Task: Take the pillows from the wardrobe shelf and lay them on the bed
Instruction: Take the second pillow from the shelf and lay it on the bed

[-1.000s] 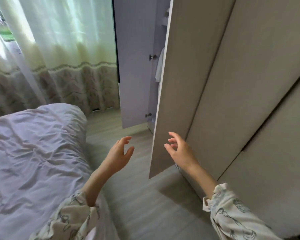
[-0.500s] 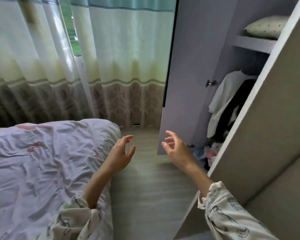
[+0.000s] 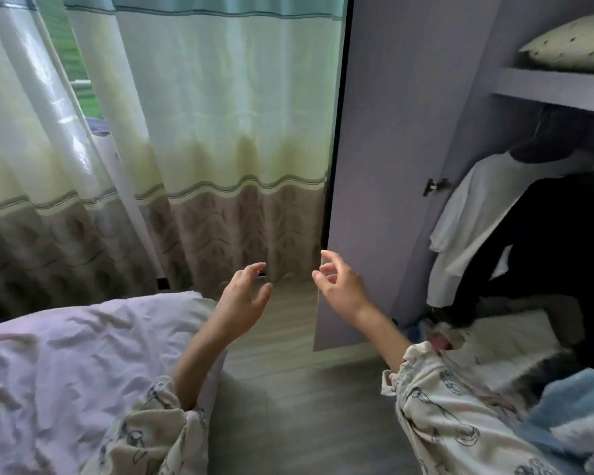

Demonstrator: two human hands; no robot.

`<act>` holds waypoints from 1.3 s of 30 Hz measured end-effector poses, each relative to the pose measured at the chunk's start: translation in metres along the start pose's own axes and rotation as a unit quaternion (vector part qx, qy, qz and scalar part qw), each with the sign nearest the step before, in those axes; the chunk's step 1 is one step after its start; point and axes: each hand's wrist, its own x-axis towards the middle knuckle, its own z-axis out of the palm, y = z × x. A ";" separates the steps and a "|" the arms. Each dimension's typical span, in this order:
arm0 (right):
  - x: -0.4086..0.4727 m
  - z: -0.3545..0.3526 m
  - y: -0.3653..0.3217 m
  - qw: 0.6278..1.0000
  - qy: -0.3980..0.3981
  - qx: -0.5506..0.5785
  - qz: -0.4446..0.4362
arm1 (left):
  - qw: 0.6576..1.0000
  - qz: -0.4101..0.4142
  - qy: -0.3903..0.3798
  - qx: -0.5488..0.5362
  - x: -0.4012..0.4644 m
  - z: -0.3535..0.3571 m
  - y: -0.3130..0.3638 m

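Note:
A cream pillow (image 3: 573, 46) with small dark dots lies on the wardrobe shelf (image 3: 549, 89) at the top right. The bed (image 3: 66, 365), covered in a crumpled pale lilac sheet, fills the lower left. My left hand (image 3: 242, 303) hovers above the bed's corner, fingers loosely spread, holding nothing. My right hand (image 3: 340, 286) is raised in front of the open wardrobe door (image 3: 388, 173), fingers relaxed and empty. Both hands are well below the shelf and apart from the pillow.
White and black clothes (image 3: 515, 228) hang under the shelf, and folded fabrics (image 3: 528, 341) lie piled at the wardrobe's bottom. Long curtains (image 3: 186, 149) cover the window behind the bed. A strip of grey floor (image 3: 288, 406) runs between bed and wardrobe.
The view has swung right and up past the near door, so the wardrobe's inside and the pillow on the shelf now show. Both hands stay raised and empty.

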 end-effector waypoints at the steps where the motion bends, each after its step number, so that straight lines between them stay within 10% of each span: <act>1: 0.022 -0.003 0.000 1.000 0.019 -0.007 0.007 | 1.000 0.010 -0.012 0.002 0.027 0.001 -0.004; 10: 0.148 -0.088 0.010 0.985 0.156 -0.037 0.057 | 0.980 0.160 -0.122 0.003 0.232 0.036 0.036; 22: 0.190 -0.312 0.043 0.916 0.373 -0.142 0.046 | 0.872 0.434 -0.224 0.006 0.370 0.199 0.255; 39: 0.236 -0.577 0.049 0.719 0.423 -0.539 0.117 | 0.748 0.655 -0.098 -0.042 0.469 0.328 0.544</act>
